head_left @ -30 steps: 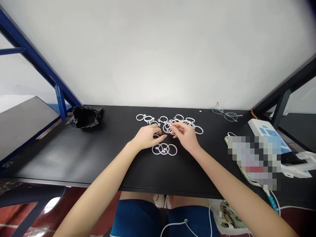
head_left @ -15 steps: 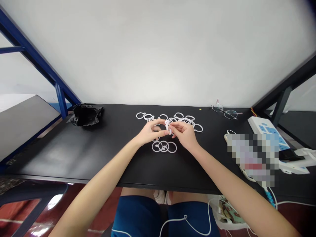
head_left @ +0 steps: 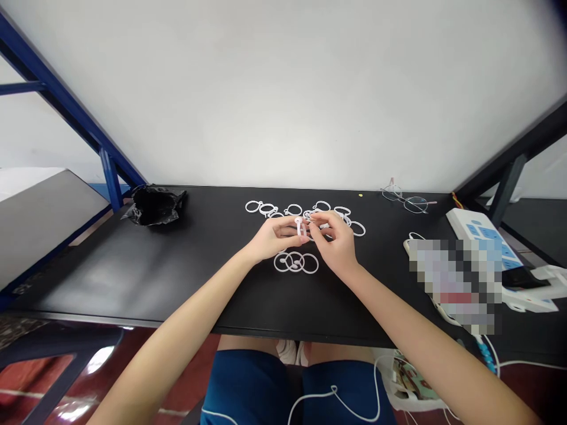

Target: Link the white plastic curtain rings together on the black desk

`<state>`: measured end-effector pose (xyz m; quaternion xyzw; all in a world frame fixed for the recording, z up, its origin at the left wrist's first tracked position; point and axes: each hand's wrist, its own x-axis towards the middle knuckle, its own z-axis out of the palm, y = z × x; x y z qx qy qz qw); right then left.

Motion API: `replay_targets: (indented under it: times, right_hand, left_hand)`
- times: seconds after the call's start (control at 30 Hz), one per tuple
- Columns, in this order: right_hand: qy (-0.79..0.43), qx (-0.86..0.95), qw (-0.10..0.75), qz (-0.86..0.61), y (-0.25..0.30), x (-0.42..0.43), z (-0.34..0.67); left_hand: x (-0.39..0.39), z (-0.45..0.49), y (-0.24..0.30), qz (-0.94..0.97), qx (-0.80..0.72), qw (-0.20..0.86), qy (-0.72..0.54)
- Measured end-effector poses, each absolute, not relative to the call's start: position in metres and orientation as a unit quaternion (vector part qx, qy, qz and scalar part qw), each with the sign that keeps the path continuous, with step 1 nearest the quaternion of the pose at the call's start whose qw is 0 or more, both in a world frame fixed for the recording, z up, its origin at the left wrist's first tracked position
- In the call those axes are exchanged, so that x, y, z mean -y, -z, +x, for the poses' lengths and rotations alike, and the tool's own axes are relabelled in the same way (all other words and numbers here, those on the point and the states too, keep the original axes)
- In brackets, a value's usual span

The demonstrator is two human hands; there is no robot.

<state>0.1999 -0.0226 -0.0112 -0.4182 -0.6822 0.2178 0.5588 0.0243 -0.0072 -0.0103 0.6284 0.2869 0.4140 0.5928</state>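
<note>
Both my hands meet over the middle of a black table (head_left: 133, 265). My left hand (head_left: 273, 238) and my right hand (head_left: 335, 237) pinch a small white plastic ring (head_left: 302, 226) between their fingertips, held just above the tabletop. Three joined white rings (head_left: 296, 262) lie flat directly below my hands. A scatter of several loose white rings (head_left: 310, 212) lies just behind my fingers, toward the wall.
A crumpled black plastic bag (head_left: 153, 205) sits at the back left. A pair of glasses (head_left: 406, 200) lies at the back right. A white and blue device (head_left: 482, 233), a pixelated patch and cables crowd the right side. Blue frame bars (head_left: 66, 112) rise at left.
My hands have lifted a white ring off the table and brought it up between the fingertips of both; a second ago they rested lower among the loose rings.
</note>
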Motion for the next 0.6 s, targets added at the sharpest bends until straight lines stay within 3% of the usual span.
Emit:
replay_targets:
  times: [0.6]
  right_hand:
    - [-0.219,0.726,0.552,-0.347,0.0076,0.022,0.2017]
  left_hand:
    - [0.0036,0.0215,0.0158,0.693,-0.284,0.511,-0.421]
